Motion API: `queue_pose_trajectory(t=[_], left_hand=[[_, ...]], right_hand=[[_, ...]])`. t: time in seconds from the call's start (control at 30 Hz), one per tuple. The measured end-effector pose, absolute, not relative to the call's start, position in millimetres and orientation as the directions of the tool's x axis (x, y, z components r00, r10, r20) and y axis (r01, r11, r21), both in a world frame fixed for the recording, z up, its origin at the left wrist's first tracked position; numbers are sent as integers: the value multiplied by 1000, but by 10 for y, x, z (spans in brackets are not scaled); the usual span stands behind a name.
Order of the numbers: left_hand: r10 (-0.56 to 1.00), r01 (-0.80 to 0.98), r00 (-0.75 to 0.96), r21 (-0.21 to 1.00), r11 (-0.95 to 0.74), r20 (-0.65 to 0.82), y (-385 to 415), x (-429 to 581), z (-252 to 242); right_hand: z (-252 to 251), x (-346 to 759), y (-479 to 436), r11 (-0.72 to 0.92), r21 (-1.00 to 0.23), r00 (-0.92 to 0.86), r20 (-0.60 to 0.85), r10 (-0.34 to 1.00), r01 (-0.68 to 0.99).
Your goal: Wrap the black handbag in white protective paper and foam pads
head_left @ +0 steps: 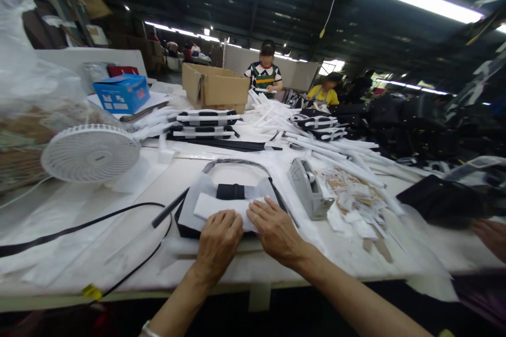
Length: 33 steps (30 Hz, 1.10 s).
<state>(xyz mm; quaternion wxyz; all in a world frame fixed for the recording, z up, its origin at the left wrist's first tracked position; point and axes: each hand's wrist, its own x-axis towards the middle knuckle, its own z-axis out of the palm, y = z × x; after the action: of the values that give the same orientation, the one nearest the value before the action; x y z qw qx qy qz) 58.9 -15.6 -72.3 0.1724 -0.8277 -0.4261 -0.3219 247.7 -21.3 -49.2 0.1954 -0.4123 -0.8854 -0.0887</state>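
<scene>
In front of me lies a black bag (188,229) with a looped handle (237,162) reaching away at its far side. White wrapping sheet covers much of it, and a black strap piece (230,191) shows in its middle. Across the near part sits a folded strip of white foam sheet (209,205). My left hand (220,237) is closed at the strip's near edge, fingers bent and their tips hidden. My right hand (274,227) lies flat on the strip's right end, fingers stretched out. A dark strap (169,208) sticks out to the left of the bag.
A grey tape dispenser (310,192) stands right of the bag, beside scattered paper tags (351,195). A white fan (90,152) is at left. Wrapped black bags (205,124), a cardboard box (215,87) and a blue box (122,93) stand behind. A person's hand (490,237) shows at right.
</scene>
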Motion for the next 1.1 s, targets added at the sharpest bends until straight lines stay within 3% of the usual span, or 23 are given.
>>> queue_pose_trajectory(t=[0.13,0.3,0.43,0.67,0.87,1.1], left_hand=[[528,799,415,-20,-601,741,-154,611,-824],[496,709,434,55,-703,753,-95,644,-794],[434,559,537,79,-825,723,-49,584,-850],[459,480,587,169,-861,668,-52,526,-888],[493,471,604,218,-855,627,-11,527,-866],[498,486,636,195,-852,590,27,518,-833]], right_hand=[[-564,2478,-272,667,36,-600,475,644,744],[-591,2463,-279,662,49,-600,477,642,747],[-501,2484,-265,687,11,-614,461,641,726],[-375,2648,-529,737,-104,-575,558,599,667],[-462,2759,-1069,659,-193,-447,596,667,727],[-850,2652,-836,473,-174,-302,572,762,864]])
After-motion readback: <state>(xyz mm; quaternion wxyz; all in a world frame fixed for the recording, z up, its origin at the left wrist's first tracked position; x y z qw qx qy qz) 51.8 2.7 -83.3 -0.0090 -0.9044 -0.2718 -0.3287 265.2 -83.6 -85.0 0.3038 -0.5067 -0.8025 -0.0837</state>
